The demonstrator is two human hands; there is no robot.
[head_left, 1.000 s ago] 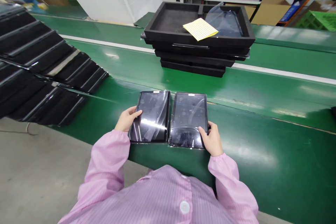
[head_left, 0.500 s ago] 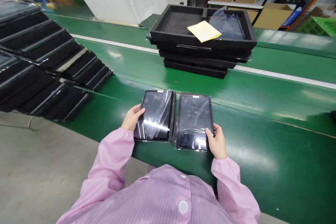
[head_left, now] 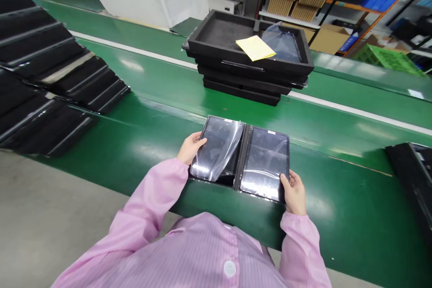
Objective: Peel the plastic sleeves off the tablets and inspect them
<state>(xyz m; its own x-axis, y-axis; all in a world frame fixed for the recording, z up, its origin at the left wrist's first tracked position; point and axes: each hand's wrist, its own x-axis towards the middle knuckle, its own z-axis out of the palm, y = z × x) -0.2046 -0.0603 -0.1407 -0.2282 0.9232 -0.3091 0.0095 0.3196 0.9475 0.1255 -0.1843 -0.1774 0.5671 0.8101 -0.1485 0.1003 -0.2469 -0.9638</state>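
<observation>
Two black tablets in clear film lie side by side over the green bench. My left hand (head_left: pixel 191 147) grips the outer left edge of the left tablet (head_left: pixel 216 148), thumb on top of the screen and fingers under it. On the other side, my right hand (head_left: pixel 293 192) holds the right tablet (head_left: pixel 265 162) by its lower right edge, thumb over the screen. The tablets' inner edges meet along a dark strip. A loose fold of film runs across the left screen. Each tablet has a small white label at its top.
Beyond the tablets stands a stack of black foam trays (head_left: pixel 236 65) with a yellow dotted sheet (head_left: pixel 255 48) on top. Rows of overlapping black panels (head_left: pixel 64 63) fill the left. A black tray (head_left: pixel 410 180) sits at the right on the green bench (head_left: pixel 340 216).
The view has turned to the right, bringing the right-hand black tray into sight. Both hands keep their hold, and the tablets' inner edges have come closer together.
</observation>
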